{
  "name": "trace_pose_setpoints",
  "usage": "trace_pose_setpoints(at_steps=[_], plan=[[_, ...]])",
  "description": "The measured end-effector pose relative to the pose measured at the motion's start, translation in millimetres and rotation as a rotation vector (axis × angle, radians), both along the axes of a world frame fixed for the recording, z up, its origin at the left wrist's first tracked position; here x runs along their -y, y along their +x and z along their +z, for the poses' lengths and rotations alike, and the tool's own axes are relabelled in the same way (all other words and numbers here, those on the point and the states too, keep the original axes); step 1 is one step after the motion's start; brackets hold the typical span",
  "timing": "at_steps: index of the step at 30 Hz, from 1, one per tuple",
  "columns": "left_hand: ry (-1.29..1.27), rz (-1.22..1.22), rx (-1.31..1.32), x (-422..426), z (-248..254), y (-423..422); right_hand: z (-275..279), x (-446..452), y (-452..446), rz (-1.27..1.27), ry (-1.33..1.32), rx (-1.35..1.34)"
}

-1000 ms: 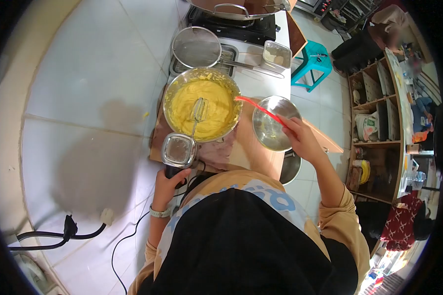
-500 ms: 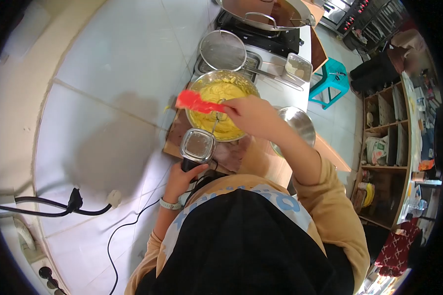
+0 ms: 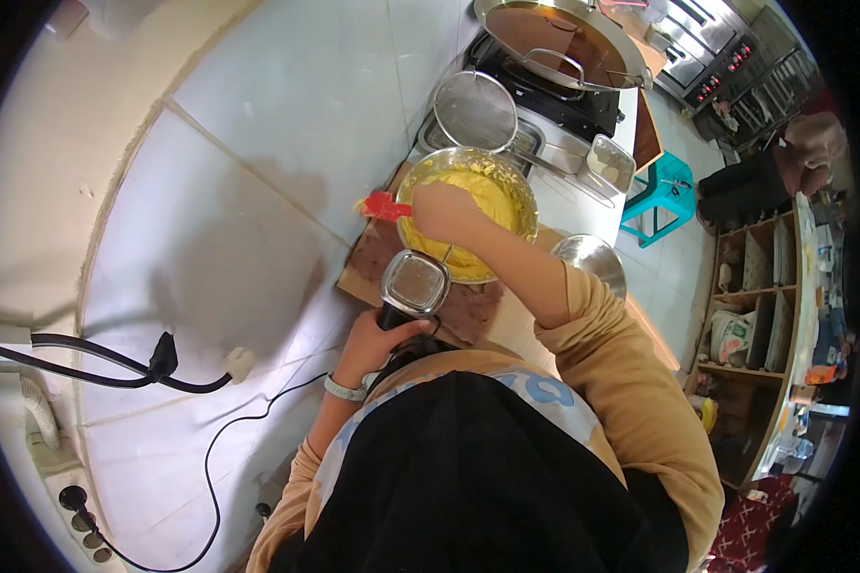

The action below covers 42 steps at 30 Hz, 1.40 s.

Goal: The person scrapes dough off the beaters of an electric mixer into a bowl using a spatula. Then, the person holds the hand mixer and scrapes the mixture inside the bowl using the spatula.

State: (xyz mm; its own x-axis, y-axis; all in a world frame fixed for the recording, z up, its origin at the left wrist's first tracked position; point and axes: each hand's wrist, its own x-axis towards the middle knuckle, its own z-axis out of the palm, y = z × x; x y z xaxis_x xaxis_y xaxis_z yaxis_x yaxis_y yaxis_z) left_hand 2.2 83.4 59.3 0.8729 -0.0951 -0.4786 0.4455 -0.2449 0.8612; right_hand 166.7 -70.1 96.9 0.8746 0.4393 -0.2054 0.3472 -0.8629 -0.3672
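Note:
My left hand (image 3: pixel 373 344) is closed round the handle of an electric hand mixer (image 3: pixel 416 284), held at the near rim of a metal bowl (image 3: pixel 526 205). Yellow batter (image 3: pixel 492 199) fills part of that bowl and clings to its inner wall. My right hand (image 3: pixel 444 212) grips a red spatula (image 3: pixel 382 206) above the bowl's left side. The spatula's head reaches past the left rim, with a bit of yellow at its tip. Most of the beaters is hidden behind my right hand and forearm. A second metal bowl (image 3: pixel 592 258) sits to the right, partly covered by my sleeve.
Behind the bowl are a strainer (image 3: pixel 476 112), a clear container (image 3: pixel 610 164) and a large pan (image 3: pixel 564 43) on a black stove (image 3: pixel 583 107). A teal stool (image 3: pixel 667 196) and wooden shelves (image 3: pixel 750 329) are at the right. The mixer's cord hangs at the left.
My right hand has carried the red spatula from the second bowl across the batter bowl to its left side. My left hand still holds the mixer. The whole view has turned and shifted.

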Motion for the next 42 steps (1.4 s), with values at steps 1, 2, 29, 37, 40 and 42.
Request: trace_pose_setpoints(at_steps=[1, 2, 29, 37, 40, 42], plan=[[-0.015, 0.001, -0.006, 0, 1, 0, -2, 3, -1, -0.017, 0.005, 0.003], [-0.013, -0.002, -0.007, 0, -1, 0, -5, 5, -2, -0.036, 0.010, 0.006], [-0.075, 0.009, -0.039, 3, 4, 4, -19, 222, -105, -0.493, 0.260, 0.333], [-0.068, 0.003, -0.058, 5, 12, 7, -95, 215, -172, -0.298, 0.213, 0.285], [-0.084, -0.014, -0.046, 2, 7, 7, -95, 229, -184, -0.309, 0.171, 0.273], [-0.079, -0.016, -0.062, 2, 7, 8, -89, 238, -191, -0.323, 0.160, 0.266]])
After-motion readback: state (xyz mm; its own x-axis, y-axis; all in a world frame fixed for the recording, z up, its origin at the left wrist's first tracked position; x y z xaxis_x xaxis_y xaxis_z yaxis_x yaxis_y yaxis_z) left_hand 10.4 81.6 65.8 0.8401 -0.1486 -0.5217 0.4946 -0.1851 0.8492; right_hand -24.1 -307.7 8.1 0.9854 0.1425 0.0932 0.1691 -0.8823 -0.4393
